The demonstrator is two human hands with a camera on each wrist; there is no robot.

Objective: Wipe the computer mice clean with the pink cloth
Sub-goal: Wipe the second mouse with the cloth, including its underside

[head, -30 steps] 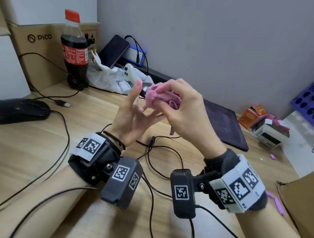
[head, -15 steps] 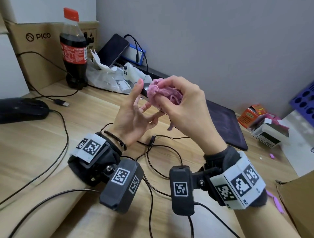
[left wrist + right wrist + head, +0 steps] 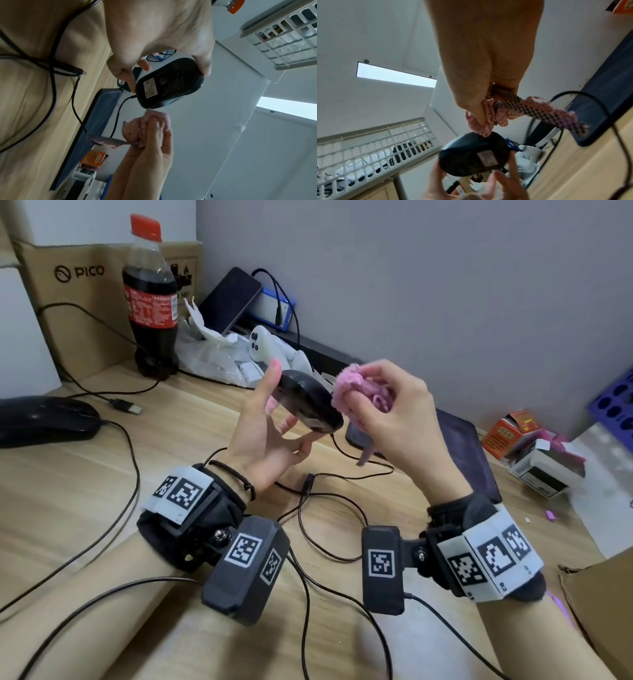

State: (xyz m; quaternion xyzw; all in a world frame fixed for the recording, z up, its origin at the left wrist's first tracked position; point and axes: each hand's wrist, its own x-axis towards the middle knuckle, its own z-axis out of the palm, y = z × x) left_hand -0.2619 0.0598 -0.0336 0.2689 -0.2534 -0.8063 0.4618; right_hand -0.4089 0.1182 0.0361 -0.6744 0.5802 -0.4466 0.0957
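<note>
My left hand holds a black wired mouse up above the desk, pinched by its sides between thumb and fingers. In the left wrist view the mouse shows its underside with a label. My right hand grips the bunched pink cloth and holds it against the cable end of the mouse. The right wrist view shows the cloth touching the mouse. A second black mouse lies on the desk at far left.
Cables loop over the wooden desk under my hands. A cola bottle, a PICO carton, a white controller and a phone stand at the back. A dark tablet and small boxes lie right.
The right hand with the cloth has slid rightward off the mouse body to its cable end, so the black mouse now shows. The left hand keeps holding it.
</note>
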